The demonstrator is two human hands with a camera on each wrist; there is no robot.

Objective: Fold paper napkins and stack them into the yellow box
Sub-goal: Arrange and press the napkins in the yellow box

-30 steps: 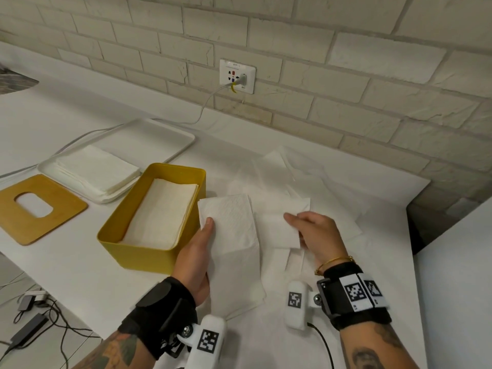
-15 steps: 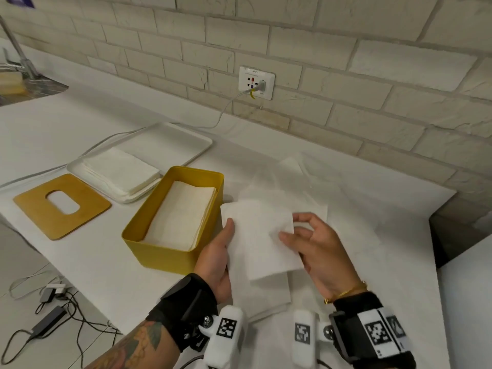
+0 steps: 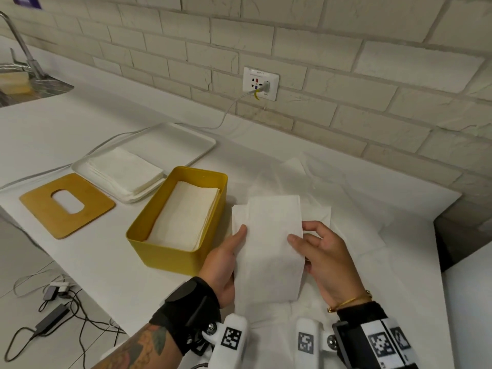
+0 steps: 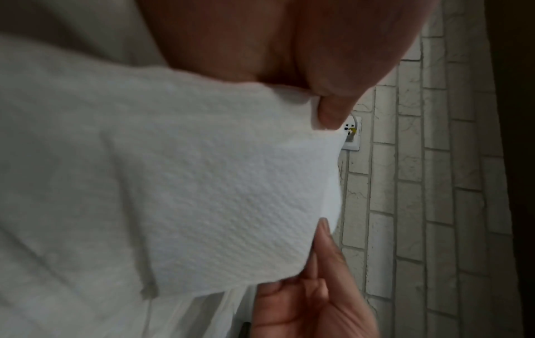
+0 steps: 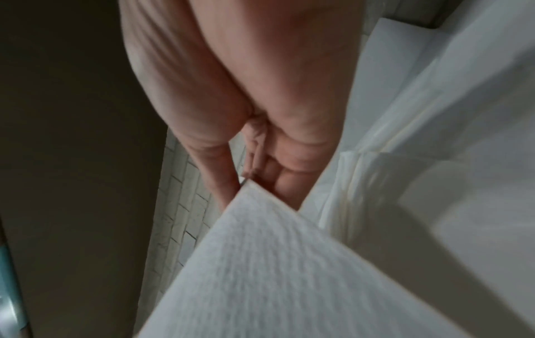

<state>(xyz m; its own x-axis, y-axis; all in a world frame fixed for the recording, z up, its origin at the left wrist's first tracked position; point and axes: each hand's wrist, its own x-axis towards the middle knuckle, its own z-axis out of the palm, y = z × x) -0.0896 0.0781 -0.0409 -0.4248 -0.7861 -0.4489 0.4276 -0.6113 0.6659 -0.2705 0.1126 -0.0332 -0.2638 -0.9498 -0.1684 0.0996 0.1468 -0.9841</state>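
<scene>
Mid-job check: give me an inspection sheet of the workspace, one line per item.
Surface: white counter, loose unfolded napkins spread at its right end.
Job's things: yellow box open, a napkin stack inside; folded napkin held just right of the box.
Clutter: wooden lid with an oval slot lying flat left of the box; white tray behind it holding another napkin pile.
Hands: left hand grips the folded napkin's left edge, right hand pinches its right edge.
Cables: white cable from the wall socket runs along the counter; dark cables on the floor.
Surroundings: brick wall, sink far left.
</scene>
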